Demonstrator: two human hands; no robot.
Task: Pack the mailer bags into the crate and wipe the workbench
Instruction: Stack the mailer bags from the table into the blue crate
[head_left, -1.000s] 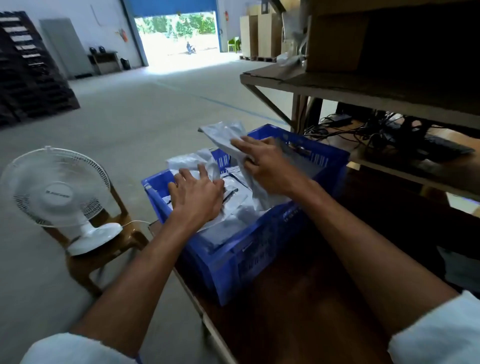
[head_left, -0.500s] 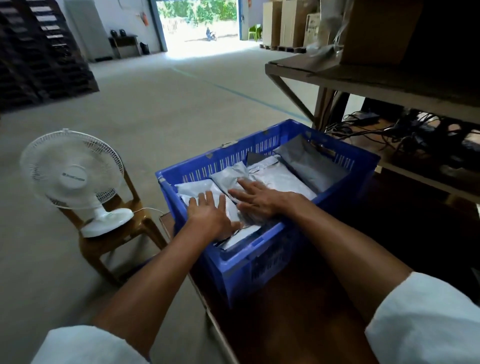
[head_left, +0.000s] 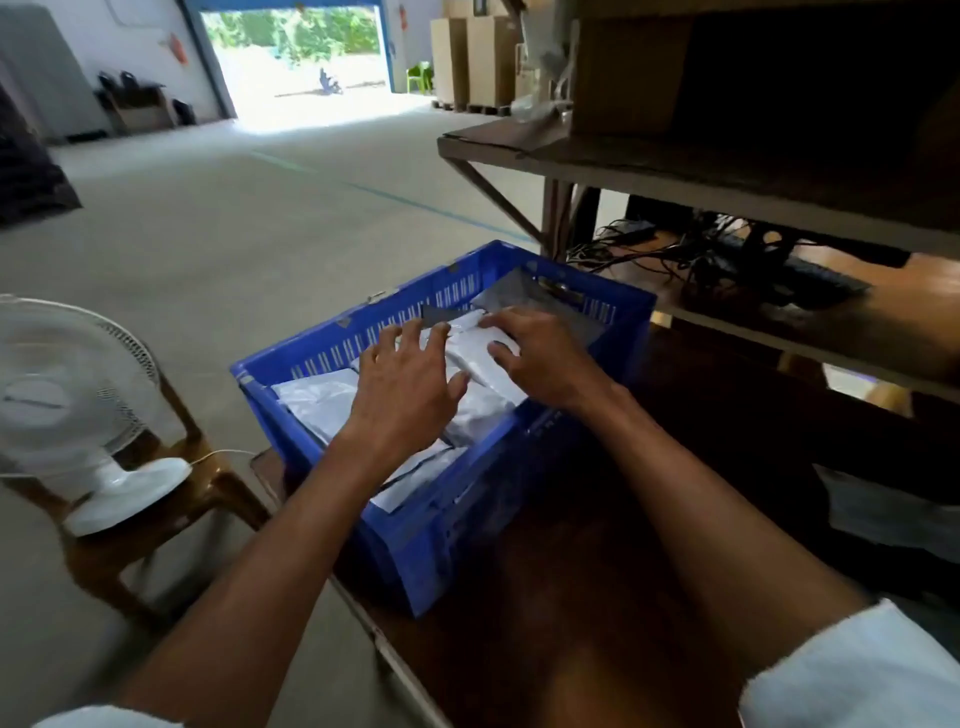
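We see the left hand (head_left: 402, 395) with fingers (head_left: 434, 340) spread, palm down over the mailer bags (head_left: 317, 410) in the crate (head_left: 431, 540). The right hand (head_left: 540, 358) lies beside it, fingers apart and curved onto a white bag; we cannot tell whether either hand grips anything. The white and grey bags lie flat and overlapping inside the blue slotted crate, one grey bag (head_left: 511, 296) leaning on the far wall. No writing on bags or crate is legible to us. The crate sits at the left end of the dark wooden workbench (head_left: 545, 649). Behind it a shelf (head_left: 727, 171) carries a cardboard box (head_left: 628, 73) above tangled cables (head_left: 675, 254). Left of the bench, a white fan (head_left: 67, 405) stands on a wooden stool (head_left: 171, 499). The concrete floor (head_left: 234, 218) runs to an open doorway (head_left: 296, 57).
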